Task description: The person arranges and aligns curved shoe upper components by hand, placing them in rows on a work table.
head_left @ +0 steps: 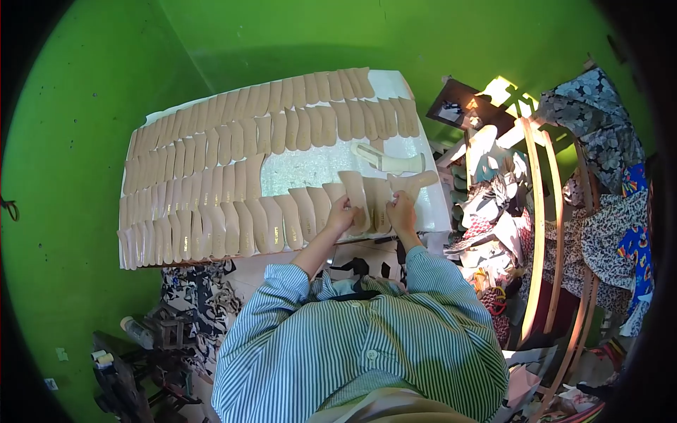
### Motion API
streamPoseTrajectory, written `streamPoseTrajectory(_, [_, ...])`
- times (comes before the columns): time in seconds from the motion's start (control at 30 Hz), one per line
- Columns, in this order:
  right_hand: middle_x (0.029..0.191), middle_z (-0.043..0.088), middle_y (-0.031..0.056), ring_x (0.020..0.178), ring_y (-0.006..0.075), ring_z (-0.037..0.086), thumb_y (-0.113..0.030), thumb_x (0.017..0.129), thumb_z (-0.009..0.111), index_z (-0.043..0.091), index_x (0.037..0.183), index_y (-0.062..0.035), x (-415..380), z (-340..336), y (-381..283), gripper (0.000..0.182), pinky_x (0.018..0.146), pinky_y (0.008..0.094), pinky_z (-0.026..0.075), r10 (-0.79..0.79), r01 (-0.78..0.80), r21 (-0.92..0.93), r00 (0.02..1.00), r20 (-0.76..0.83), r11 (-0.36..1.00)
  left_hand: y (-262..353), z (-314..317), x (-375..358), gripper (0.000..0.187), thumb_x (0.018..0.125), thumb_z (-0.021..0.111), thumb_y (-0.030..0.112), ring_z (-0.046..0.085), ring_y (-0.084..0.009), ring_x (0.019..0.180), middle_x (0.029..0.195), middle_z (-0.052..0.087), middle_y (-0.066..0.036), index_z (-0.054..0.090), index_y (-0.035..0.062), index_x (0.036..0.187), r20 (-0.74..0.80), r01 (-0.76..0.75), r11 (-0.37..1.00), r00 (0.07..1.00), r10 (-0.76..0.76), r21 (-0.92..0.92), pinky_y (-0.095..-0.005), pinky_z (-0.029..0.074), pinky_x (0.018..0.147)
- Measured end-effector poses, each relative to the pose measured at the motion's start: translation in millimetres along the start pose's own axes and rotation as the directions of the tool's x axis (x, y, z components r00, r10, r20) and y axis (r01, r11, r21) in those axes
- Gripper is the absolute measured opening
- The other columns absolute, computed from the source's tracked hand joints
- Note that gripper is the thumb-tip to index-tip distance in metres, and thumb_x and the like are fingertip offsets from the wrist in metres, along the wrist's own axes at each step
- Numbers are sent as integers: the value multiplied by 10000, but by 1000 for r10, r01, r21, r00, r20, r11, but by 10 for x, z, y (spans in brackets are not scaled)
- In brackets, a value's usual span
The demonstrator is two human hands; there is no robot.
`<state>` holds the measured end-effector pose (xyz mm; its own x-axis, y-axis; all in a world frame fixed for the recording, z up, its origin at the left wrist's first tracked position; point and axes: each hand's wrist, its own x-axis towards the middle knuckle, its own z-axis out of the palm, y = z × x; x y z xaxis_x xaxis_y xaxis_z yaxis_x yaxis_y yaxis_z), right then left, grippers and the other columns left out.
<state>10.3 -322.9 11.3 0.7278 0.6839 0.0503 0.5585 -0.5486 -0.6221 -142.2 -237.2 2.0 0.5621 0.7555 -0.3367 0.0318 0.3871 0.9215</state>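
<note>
My left hand is closed with its fingertips pinching a beige shoe insole, which is lifted a little and tilted over the row nearest me. Close beside it, my right hand is also closed, gripping the lower part of another beige insole whose upper end bends to the right. Between both hands lies a further insole with small gold lettering. To the left, the front row of overlapping insoles runs on, many with gold print.
Several more rows of insoles overlap across the white-covered table. Pale, sole-shaped pieces lie just beyond my hands. At right stand curved wooden rails with patterned fabric and heaped scraps. A green wall closes off the back.
</note>
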Motion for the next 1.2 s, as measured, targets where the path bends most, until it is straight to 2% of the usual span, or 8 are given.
streamPoseTrajectory(0.1, [764,601,136,715,250,600,-120,744,584,567,893,-8,37,59,41,187,659,326,462,-208,225,215,973,-102,950,92,148,46,258,752,598,48,563,-129,662,810,581,-45,553,28,1005,133,25,997,991,-35,72,-254,465,541])
streamPoseTrajectory(0.2, [755,616,144,710,223,610,-101,751,571,576,892,11,-11,46,25,180,650,308,468,-102,32,406,983,152,913,67,293,206,293,752,596,41,566,-131,692,823,582,-47,543,16,1039,195,-13,991,981,-13,130,-246,472,572])
streamPoseTrajectory(0.33, [753,624,158,701,226,617,-128,747,575,587,870,22,28,27,143,195,643,312,474,-65,29,303,992,110,953,96,420,261,320,745,594,61,575,-144,713,839,590,-82,541,8,1056,260,-26,971,965,-38,236,-278,479,603])
streamPoseTrajectory(0.43, [762,622,172,714,264,621,-151,738,586,594,858,14,67,16,315,205,653,334,477,57,-73,239,996,73,968,37,408,234,365,718,554,98,567,-269,902,995,552,-151,519,51,1078,314,-501,548,860,403,670,-390,433,811])
streamPoseTrajectory(0.63, [800,623,164,749,296,615,-177,730,601,594,850,-2,40,27,447,212,675,360,476,73,-84,83,989,125,993,42,353,149,476,719,540,131,519,-244,1011,1098,513,-84,409,93,1175,504,-531,-13,796,336,847,-547,251,931])
streamPoseTrajectory(0.97, [806,607,131,780,298,602,-210,737,601,559,891,-45,22,-202,256,230,679,401,462,105,-108,24,990,98,994,25,441,137,431,717,518,161,469,-220,1057,1132,493,-68,441,93,1135,471,-479,-53,829,300,876,-524,243,903])
streamPoseTrajectory(1.03, [825,605,131,795,322,595,-204,742,591,522,957,-65,68,-252,294,265,692,424,456,97,-111,-63,976,-193,992,65,477,102,397,710,506,156,437,-222,1086,1140,478,-73,470,90,1100,465,-466,-79,824,325,881,-518,248,899])
streamPoseTrajectory(1.2, [874,599,162,836,339,585,-198,739,570,459,1019,-64,145,-316,365,330,735,438,449,209,-214,-129,977,-49,968,14,534,148,387,714,504,163,399,-230,1123,1171,452,-80,489,93,1094,561,-570,-105,729,392,815,-519,248,909])
